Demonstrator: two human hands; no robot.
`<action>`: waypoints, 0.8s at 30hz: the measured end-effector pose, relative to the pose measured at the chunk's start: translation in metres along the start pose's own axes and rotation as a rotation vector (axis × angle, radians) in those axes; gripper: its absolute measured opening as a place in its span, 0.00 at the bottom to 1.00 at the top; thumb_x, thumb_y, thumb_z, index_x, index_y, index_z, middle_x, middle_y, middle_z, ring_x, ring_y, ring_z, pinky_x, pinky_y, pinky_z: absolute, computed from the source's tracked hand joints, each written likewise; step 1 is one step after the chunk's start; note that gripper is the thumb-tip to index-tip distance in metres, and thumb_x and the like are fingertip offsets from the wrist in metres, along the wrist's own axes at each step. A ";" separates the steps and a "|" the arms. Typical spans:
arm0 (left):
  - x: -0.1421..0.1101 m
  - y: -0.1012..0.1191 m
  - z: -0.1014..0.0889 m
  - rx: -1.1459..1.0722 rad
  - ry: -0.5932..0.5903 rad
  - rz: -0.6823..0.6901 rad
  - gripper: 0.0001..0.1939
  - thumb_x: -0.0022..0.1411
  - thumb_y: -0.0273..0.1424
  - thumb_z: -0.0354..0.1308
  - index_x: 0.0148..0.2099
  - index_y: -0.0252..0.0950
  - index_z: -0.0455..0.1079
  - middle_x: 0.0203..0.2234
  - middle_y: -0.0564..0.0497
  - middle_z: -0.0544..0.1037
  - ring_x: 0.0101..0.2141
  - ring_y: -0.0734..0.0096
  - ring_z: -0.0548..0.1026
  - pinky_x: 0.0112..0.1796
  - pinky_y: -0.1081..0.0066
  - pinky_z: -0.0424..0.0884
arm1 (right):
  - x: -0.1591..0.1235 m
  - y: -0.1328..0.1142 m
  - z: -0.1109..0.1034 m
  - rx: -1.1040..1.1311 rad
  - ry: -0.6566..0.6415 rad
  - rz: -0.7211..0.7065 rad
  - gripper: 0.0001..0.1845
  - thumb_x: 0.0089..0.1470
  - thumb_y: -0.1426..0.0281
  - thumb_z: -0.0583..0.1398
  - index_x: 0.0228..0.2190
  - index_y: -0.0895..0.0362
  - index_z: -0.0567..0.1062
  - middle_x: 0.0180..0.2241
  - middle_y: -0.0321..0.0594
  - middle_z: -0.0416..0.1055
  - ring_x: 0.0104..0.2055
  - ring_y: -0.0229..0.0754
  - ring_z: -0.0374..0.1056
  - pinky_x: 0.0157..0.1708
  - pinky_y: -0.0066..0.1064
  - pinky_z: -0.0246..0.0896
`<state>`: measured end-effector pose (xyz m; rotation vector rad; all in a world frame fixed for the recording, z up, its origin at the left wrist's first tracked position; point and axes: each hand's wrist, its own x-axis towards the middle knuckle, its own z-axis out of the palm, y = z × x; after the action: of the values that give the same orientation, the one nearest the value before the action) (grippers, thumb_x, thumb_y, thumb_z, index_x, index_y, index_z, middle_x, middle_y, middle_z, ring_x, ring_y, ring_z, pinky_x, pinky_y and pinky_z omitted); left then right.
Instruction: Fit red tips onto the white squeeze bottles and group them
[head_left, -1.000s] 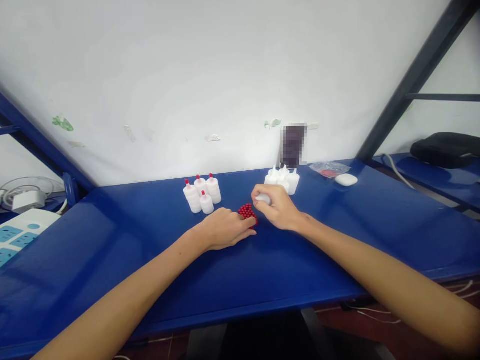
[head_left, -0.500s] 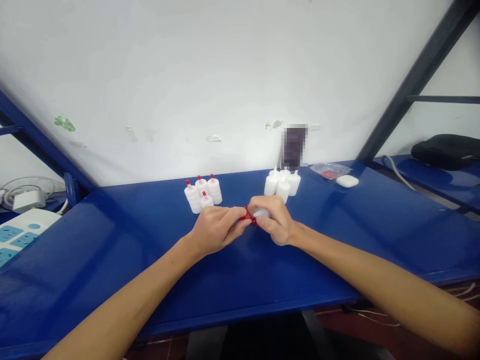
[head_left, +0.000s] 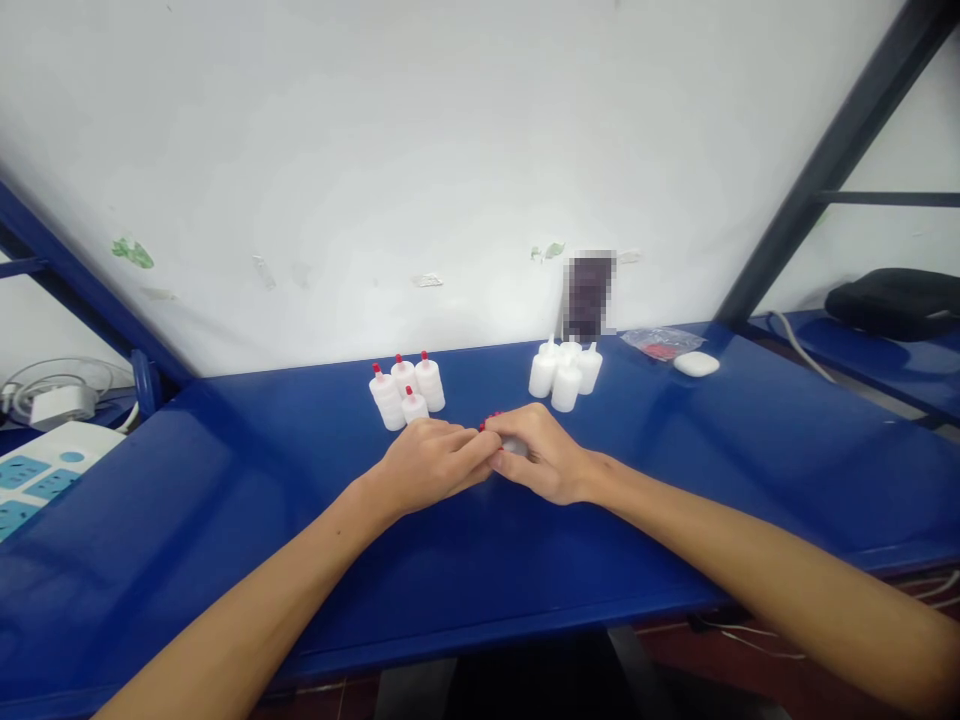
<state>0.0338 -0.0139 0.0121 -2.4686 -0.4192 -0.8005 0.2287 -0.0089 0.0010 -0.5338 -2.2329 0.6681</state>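
Observation:
At the middle of the blue table, my two hands meet with their fingertips touching. My right hand is wrapped round a small white plastic bottle, mostly hidden by the fingers. My left hand is closed, thumb and fingers pressed together by the bottle's left end; what they pinch is hidden. Small red caps show just behind the fingertips. Beyond my left hand stand several white bottles with red-capped tips. Past my right hand, several white bottles with bare white nozzles stand in a cluster.
At the back right lie a clear plastic bag with red pieces and a white rounded case. A blurred dark panel leans on the wall. A power strip is at the left edge, a black pouch far right.
My left fingers have closed in against my right fingertips at the bottle's end. Most of the red caps seen between the hands before are now covered.

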 end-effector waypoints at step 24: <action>-0.016 -0.052 -0.048 -0.101 -0.394 -1.032 0.20 0.68 0.45 0.48 0.29 0.38 0.65 0.15 0.57 0.68 0.18 0.73 0.62 0.26 0.72 0.56 | 0.004 0.010 -0.009 -0.036 0.318 0.254 0.10 0.56 0.69 0.52 0.25 0.56 0.68 0.18 0.30 0.60 0.22 0.36 0.56 0.26 0.30 0.50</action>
<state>-0.0227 0.0009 0.0553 -2.4017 -1.9164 -0.6670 0.2343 0.0038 0.0018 -0.8874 -1.8991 0.6209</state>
